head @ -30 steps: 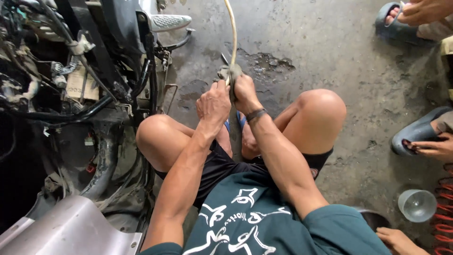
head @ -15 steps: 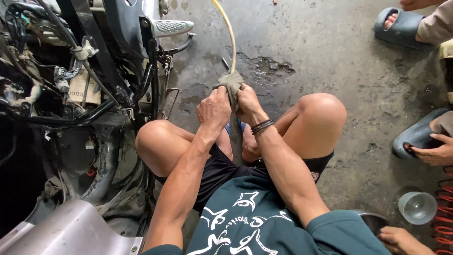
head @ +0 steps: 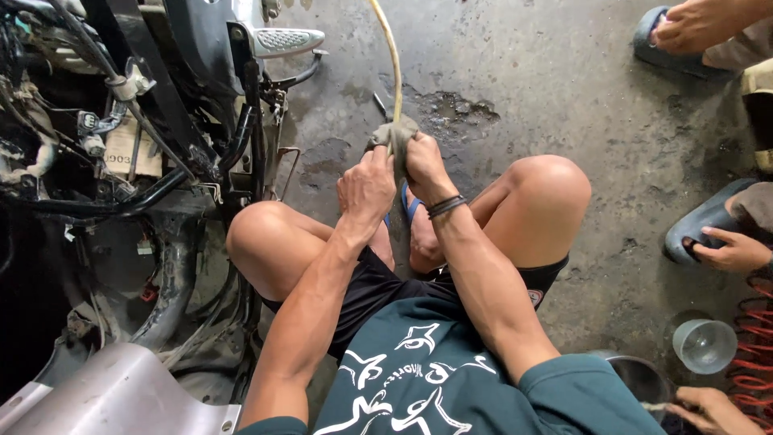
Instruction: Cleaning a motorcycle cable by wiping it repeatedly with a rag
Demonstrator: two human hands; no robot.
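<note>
**Inspector:** Start with the largest item.

**Assistant:** A stripped motorcycle [head: 121, 161] fills the left side, its black frame tubes, wiring and connectors exposed. A ribbed metal footpeg [head: 286, 39] projects from it at the top, and a grey body panel [head: 113, 395] lies at bottom left. All of it stands on a stained concrete floor [head: 564, 105].

**Inspector:** The person?

**Assistant:** Seated on the floor with knees bent and spread, in a dark green shirt and black shorts. A blue sandal [head: 408, 205] shows between the legs, below the hands.

**Inspector:** The hands?

**Assistant:** The left hand [head: 366, 184] and right hand [head: 424, 167] are side by side, touching, in front of the knees. Both have the fingers curled tight on a grey rag [head: 394, 133], which is bunched around a yellowish cable [head: 390, 56]. The cable runs up from the rag and out of the top edge. A dark wristband [head: 445, 205] sits on the right wrist.

**Inspector:** Anything to the right?

**Assistant:** Other people's hands: one at the top right corner on a dark sandal [head: 656, 48], one at mid right resting on a grey sandal [head: 700, 229]. A coiled red hose [head: 753, 346] sits at the right edge, with a clear plastic cup [head: 704, 345] just beside it.
</note>
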